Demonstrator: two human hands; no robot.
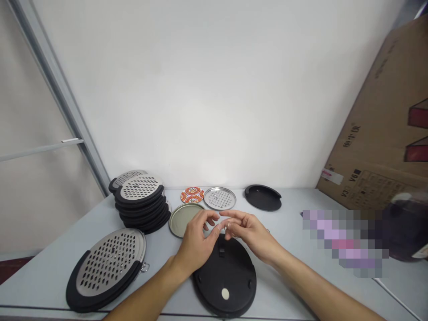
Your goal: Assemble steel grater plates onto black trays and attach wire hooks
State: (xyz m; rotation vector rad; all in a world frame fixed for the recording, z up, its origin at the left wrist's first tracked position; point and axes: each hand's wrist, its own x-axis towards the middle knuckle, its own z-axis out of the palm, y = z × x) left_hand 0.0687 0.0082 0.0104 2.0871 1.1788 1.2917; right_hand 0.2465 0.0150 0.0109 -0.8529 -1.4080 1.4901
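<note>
Both hands meet over the top end of a black oval plate [230, 267], which lies with small raised fittings and a pale oval spot facing up. My left hand [200, 238] has its fingers curved and apart, its thumb tip close to the fingers of the other hand. With thumb and fingers pinched together, my right hand [249, 232] holds something small and shiny that I cannot make out. Behind my left hand lies a shallow olive-grey round tray [180, 219], partly covered by it. A grater disc with a black rim [109, 263] rests at the left.
Several black-rimmed grater discs [142, 200] form a stack at the back left. Along the wall lie an orange patterned disc [192, 195], a silver grater plate [220, 198] and a black holder [263, 197]. A cardboard box [374, 133] and a blurred-out object [344, 243] stand right.
</note>
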